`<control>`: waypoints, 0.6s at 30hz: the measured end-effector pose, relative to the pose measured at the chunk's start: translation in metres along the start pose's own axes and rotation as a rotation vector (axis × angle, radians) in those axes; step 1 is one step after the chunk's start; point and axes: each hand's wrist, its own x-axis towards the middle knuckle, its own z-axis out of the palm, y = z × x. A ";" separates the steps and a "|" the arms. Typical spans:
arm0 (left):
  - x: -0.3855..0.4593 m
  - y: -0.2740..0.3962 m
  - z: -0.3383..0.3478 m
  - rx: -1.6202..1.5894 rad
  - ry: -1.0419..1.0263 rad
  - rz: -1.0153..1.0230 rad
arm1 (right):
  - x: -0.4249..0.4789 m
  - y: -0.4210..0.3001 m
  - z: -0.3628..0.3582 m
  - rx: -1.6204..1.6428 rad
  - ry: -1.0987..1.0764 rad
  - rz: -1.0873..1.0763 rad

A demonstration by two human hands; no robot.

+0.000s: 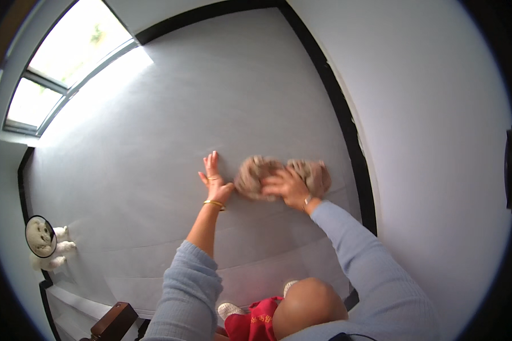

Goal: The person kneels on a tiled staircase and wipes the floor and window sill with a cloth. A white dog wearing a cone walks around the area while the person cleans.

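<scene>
My right hand (285, 186) lies over a bunched brown-beige cloth (256, 170) on the grey tiled floor (153, 170). The fingers and the cloth are blurred, and part of the cloth shows on either side of the hand. Just left of the cloth, my left hand (215, 184) rests on the floor with its fingers spread and nothing in it. Its thumb reaches close to the cloth's edge; whether they touch I cannot tell. A gold bangle (213, 203) circles the left wrist.
Black skirting (345, 119) runs along the white wall (431, 128) at right. A white dog (47, 243) wearing a round collar stands at the left edge. A brown wooden post (115, 319) rises by the steps at lower left. Light enters through a window (77, 47).
</scene>
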 end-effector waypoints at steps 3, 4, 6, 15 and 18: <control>0.002 -0.012 -0.004 -0.136 -0.063 0.012 | -0.134 -0.040 0.005 -0.014 -0.105 0.116; 0.003 -0.011 -0.007 -0.175 -0.080 -0.018 | -0.180 -0.059 0.010 0.023 -0.075 0.145; -0.001 0.013 -0.005 0.161 -0.063 -0.045 | -0.278 -0.093 0.020 0.086 -0.205 0.311; 0.013 0.030 -0.052 0.636 -0.070 -0.472 | -0.277 -0.092 -0.046 0.516 0.656 1.093; 0.014 0.041 -0.059 0.684 -0.144 -0.530 | -0.157 -0.027 -0.056 0.111 0.744 0.753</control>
